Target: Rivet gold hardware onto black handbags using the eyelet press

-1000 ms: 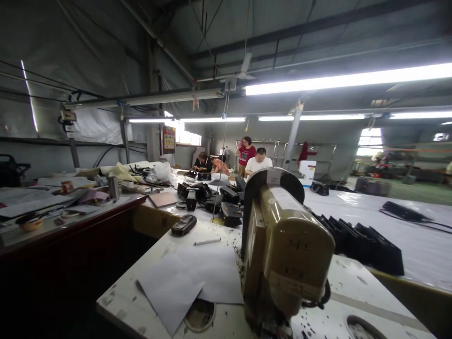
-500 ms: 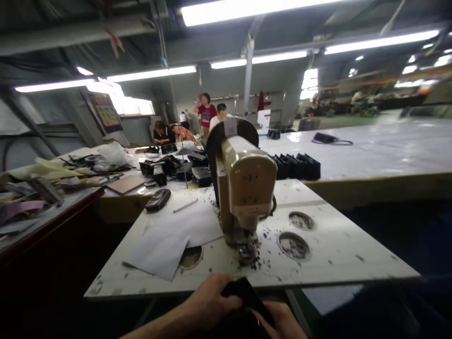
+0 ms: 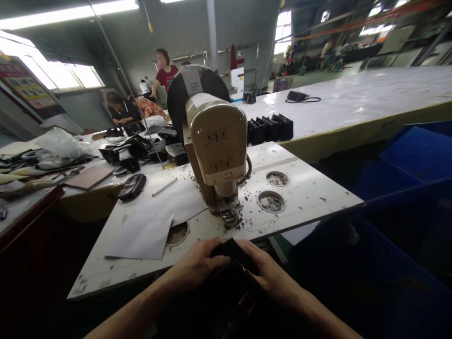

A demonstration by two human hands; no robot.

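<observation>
My left hand (image 3: 196,266) and my right hand (image 3: 270,275) both grip a black leather piece (image 3: 231,270) just below the front edge of a white machine table (image 3: 310,193). A beige punching machine (image 3: 212,136) stands on the table right above my hands; its foot (image 3: 229,215) is ringed by dark scraps. The lower part of the black piece is lost in shadow.
White paper sheets (image 3: 148,226) and a pen (image 3: 164,187) lie left of the machine; two round holes (image 3: 271,201) sit right of it. Black pouches (image 3: 270,128) stand in a row behind. A blue bin (image 3: 406,179) is at right. Two people (image 3: 162,70) work at far tables.
The view has tilted down and swung right. My hands, out of sight a second ago, have risen into view with the black piece, nearer the table edge.
</observation>
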